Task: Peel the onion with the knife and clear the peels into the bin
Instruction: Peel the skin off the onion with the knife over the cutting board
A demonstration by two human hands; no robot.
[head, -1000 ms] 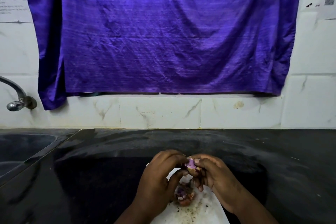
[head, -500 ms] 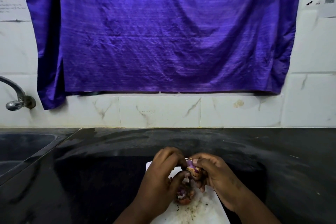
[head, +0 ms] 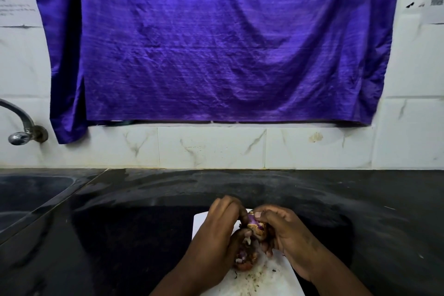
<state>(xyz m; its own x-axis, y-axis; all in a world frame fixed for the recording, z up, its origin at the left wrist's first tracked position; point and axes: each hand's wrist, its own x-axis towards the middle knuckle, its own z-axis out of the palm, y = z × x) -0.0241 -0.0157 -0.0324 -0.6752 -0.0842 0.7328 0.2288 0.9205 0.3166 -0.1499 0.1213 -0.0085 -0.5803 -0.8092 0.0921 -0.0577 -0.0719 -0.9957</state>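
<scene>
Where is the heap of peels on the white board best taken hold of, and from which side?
Probably from above and the right: the peel heap is a loose low mound on the white board, and the left hand, holding the onion, covers its left side. Cup fingers round its base rather than pinching one flake.

Our single head-worn view looks forward and down, close over the near edge of the glossy black stone counter (head: 348,199), squarely facing the white marble-tiled wall (head: 211,149).
</scene>
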